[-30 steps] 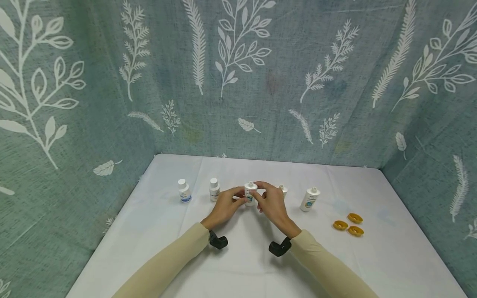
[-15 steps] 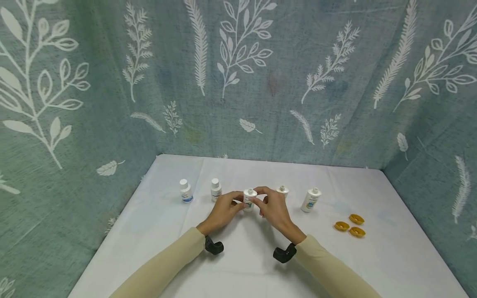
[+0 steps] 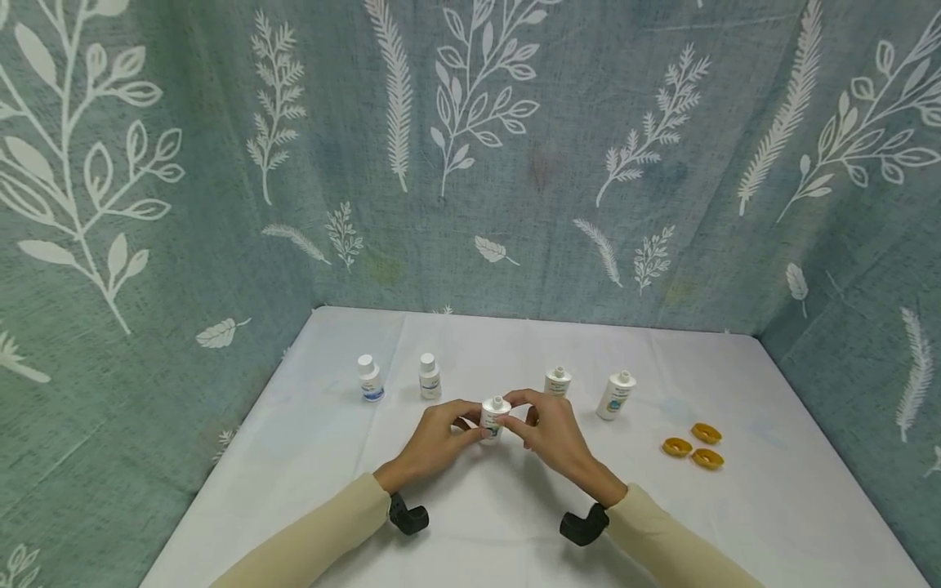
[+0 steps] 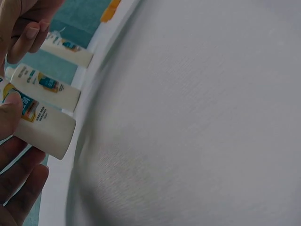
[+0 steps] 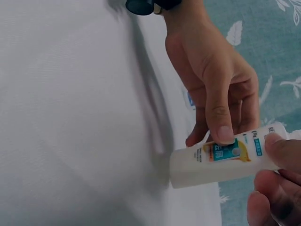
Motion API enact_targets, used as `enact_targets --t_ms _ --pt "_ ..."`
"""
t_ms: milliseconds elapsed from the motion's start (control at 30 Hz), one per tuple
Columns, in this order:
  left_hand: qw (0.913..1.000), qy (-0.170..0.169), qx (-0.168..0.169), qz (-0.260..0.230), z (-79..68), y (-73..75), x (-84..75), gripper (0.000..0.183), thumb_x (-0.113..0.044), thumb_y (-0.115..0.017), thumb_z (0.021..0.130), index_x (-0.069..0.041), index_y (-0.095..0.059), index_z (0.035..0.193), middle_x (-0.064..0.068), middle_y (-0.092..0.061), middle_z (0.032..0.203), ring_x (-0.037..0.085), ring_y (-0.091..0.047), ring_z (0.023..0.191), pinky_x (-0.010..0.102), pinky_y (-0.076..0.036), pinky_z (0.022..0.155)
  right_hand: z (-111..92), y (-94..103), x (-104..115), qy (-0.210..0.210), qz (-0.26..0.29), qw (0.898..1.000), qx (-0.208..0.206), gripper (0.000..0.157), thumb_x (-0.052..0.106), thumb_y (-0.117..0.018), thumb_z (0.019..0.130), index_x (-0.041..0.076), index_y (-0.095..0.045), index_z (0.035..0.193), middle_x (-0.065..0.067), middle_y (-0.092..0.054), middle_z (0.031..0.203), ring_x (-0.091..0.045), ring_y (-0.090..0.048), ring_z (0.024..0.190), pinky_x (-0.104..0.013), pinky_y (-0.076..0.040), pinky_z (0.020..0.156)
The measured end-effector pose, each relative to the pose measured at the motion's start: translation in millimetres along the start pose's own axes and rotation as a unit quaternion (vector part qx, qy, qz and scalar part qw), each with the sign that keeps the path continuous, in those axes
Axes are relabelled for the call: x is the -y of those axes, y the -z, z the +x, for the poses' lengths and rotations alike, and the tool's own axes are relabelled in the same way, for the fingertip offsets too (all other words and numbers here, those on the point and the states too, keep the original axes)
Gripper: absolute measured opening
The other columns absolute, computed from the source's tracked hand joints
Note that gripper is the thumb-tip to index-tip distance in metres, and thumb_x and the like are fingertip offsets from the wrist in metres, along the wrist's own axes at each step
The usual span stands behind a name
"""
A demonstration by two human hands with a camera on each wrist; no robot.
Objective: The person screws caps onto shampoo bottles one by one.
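Both hands hold one small white bottle (image 3: 492, 418) with a narrow neck and a blue-and-yellow label, near the middle of the table. My left hand (image 3: 439, 437) grips its left side, the thumb across the label (image 5: 225, 151) in the right wrist view. On the other side my right hand (image 3: 555, 431) pinches the upper part near the shoulder. The left wrist view shows the base of the held bottle (image 4: 51, 134) tilted over the white cloth. Just behind the right hand stands a similar bottle (image 3: 557, 382), its lower part hidden.
Another uncapped-looking bottle (image 3: 615, 396) stands further right. Two smaller white-capped bottles, one at far left (image 3: 371, 379) and one nearer the middle (image 3: 430, 378), stand upright. Three mustard-yellow rings (image 3: 707, 458) lie at right on the white-covered table (image 3: 294, 490). Leaf-patterned green curtains (image 3: 544, 245) surround it.
Both hands have drawn the bottle back toward the person, lower in the head view. The bottle behind the right hand now shows more. The head view has shifted slightly.
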State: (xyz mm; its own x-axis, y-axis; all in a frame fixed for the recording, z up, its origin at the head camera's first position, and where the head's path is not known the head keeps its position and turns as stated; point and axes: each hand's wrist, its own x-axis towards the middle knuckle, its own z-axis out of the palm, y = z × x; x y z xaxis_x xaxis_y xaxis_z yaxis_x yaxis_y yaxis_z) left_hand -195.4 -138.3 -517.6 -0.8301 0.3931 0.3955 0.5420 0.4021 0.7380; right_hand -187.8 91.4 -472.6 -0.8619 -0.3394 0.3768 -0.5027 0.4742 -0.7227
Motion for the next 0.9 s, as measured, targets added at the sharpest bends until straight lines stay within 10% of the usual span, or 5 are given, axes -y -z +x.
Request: enact_targets --t_ms 367,900 --pt "0.9993 0.003 0.018 -0.033 -25.8 -3.1 -17.0 0.031 -0.02 -0.081 0.091 -0.012 -0.072 0.119 -0.007 -0.073 0.11 0.009 -0.07 0.096 0.028 -0.061 0.081 -19.0 4.5 7.0 0.016 -0.015 0.999 0.043 0.026 0.027 -0.084 0.088 0.019 -0.075 0.111 0.017 -0.061 0.068 -0.003 -0.051 0.046 -0.022 -0.042 0.041" --pt "0.9991 -0.01 0.023 -0.034 -44.0 -6.2 -24.6 0.03 -0.019 -0.081 0.091 -0.012 -0.071 0.119 -0.005 -0.073 0.112 0.01 -0.069 0.098 0.029 -0.061 0.079 -33.9 0.9 8.8 0.045 -0.019 0.998 0.046 0.026 0.028 -0.086 0.086 0.025 -0.075 0.109 0.02 -0.072 0.099 0.001 -0.046 0.053 -0.02 -0.043 0.045"
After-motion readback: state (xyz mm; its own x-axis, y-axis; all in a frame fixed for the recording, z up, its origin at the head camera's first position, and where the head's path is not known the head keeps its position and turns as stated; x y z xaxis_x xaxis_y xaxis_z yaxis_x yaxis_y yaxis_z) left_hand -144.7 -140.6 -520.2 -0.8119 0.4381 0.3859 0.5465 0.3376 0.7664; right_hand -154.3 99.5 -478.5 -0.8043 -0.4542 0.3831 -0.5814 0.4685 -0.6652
